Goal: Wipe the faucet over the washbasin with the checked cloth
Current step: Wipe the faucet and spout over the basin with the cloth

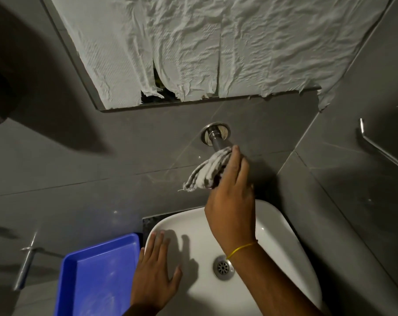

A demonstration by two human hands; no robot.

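Up close, the crumpled grey-and-white checked cloth (208,171) was bunched around the wall-mounted steel faucet (217,139), a frayed corner hanging loose. The right hand (233,195), a yellow thread at its wrist, closed around the cloth. The left hand (155,271) lay flat, fingers spread, holding nothing, on the white ceramic washbasin (282,226). A blue plastic tray (95,274) sat beside the basin; grey tiles (102,151) covered the wall.

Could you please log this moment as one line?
right hand: holds checked cloth on chrome wall faucet | left hand: braced on white washbasin rim
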